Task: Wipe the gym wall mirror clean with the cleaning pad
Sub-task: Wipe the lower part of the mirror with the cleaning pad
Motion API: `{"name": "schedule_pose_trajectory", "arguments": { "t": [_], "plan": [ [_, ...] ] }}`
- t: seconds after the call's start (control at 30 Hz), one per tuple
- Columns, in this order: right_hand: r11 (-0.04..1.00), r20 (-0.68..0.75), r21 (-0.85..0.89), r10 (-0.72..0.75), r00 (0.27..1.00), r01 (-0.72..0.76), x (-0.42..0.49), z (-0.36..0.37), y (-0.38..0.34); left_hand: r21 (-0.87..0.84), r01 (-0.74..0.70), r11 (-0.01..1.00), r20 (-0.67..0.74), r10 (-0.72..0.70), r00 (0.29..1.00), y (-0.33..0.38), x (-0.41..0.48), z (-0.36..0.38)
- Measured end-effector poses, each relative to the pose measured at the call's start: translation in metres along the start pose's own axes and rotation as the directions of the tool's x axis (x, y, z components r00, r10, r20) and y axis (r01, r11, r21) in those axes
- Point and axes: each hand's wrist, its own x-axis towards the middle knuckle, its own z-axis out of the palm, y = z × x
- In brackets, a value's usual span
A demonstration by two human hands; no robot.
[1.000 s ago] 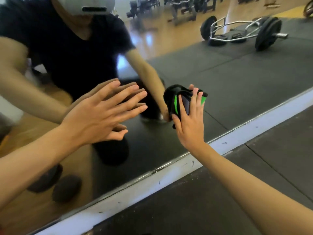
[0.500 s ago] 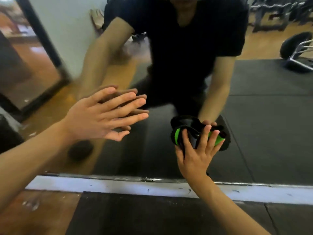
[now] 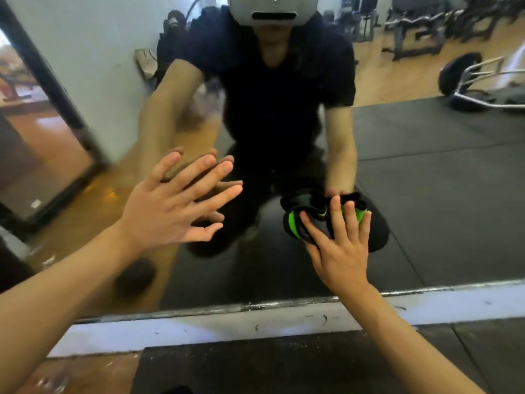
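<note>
The wall mirror [image 3: 426, 194] fills most of the view, reflecting black rubber matting, wood flooring, a white wall and a loaded bar [image 3: 477, 81]. Below it run a scuffed white baseboard [image 3: 227, 328] and a dark floor mat [image 3: 284, 368]. The left hand [image 3: 170, 211] lies flat on the glass, fingers spread straight. The right hand [image 3: 341, 245] presses the black-and-green cleaning pad [image 3: 306, 220] against the mirror's lower middle with 4 straight fingers.
</note>
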Motion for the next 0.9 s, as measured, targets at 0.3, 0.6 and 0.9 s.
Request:
{"name": "schedule_pose_trajectory", "arguments": {
  "t": [0.3, 0.6, 0.9],
  "plan": [
    [0.989, -0.175, 0.003, 0.144, 0.974, -0.145, 0.106, -0.021, -0.044, 0.006, -0.018, 1.000, -0.071, 0.018, 0.997, -0.001, -0.004, 0.006],
    [0.983, -0.263, -0.003, 0.178, 0.948, -0.185, 0.202, -0.077, -0.010, -0.025, 0.020, 0.999, -0.092, -0.022, 0.995, 0.001, 0.001, 0.006],
    [0.996, -0.193, -0.083, 0.017, 0.981, -0.034, 0.196, -0.078, -0.006, 0.008, 0.008, 1.000, -0.080, -0.007, 0.997, -0.001, 0.001, 0.007]
  ]
}}
